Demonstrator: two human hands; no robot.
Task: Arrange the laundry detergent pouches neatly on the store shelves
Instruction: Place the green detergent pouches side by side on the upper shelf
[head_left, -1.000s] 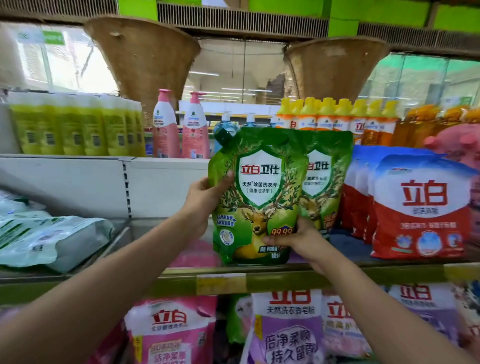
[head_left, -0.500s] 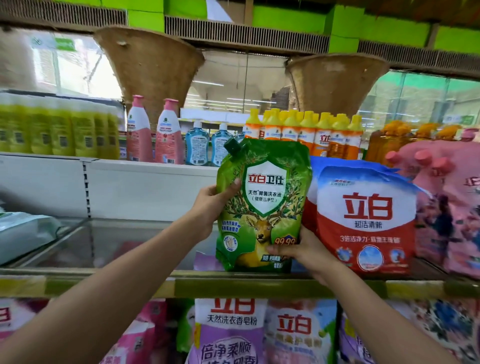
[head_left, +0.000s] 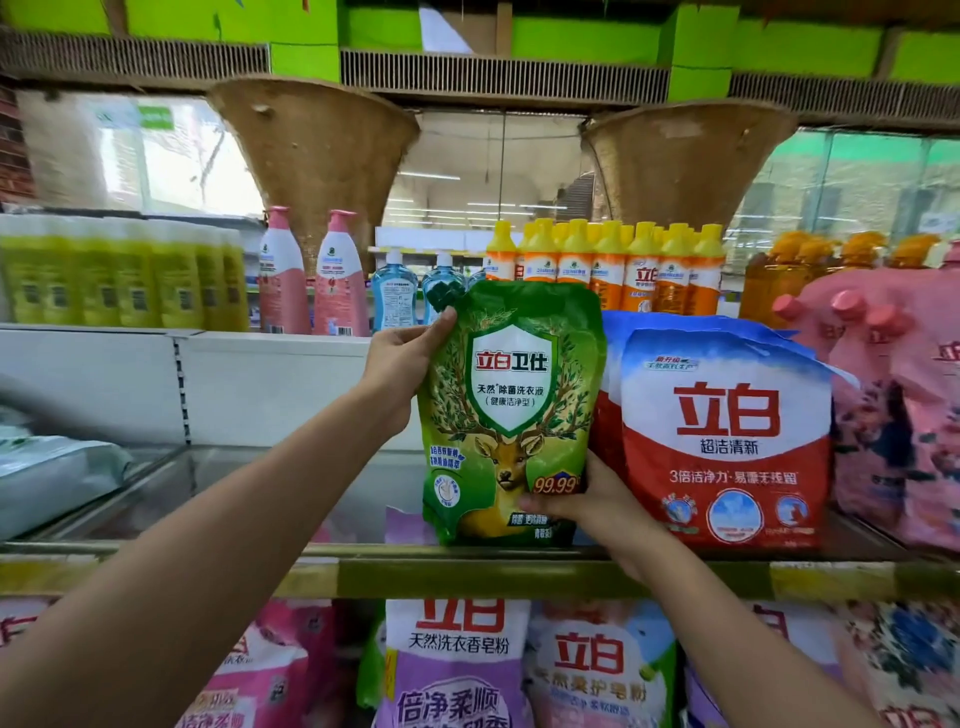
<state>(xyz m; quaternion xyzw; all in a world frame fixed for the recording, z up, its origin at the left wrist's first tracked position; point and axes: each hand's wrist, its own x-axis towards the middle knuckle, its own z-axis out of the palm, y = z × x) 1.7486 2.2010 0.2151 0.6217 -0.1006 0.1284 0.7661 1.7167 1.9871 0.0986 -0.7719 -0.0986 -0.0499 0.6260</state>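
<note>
Green detergent pouch (head_left: 511, 415), upright with its base at the front edge of the middle shelf (head_left: 519, 571), carries a white shield reading 立白卫仕 above 天然除菌洗衣液 (健康洁净型), a deer's head with leafy antlers, and a 99.99 badge near its lower right corner; a dark green screw cap sits at its top left corner. The left hand (head_left: 402, 364) grips the pouch's upper left edge, thumb laid across the front just under the cap, fingers curled behind. The right hand (head_left: 587, 506) holds the lower right corner, thumb pressed on the front beside the badge, the rest wrapped round the back. Just beside it on the right stands a red, white and blue pouch (head_left: 727, 447) printed 立白 超洁清新 and 3倍洁净力, with more like it behind, and pink capped pouches (head_left: 893, 395) further right. On the shelf below, a purple bag (head_left: 457, 670) reads 立白 天然洗衣香皂粉 倍净柔顺. On the shelf above, orange bottles with yellow caps (head_left: 613, 270) bear small 立白 labels.
</note>
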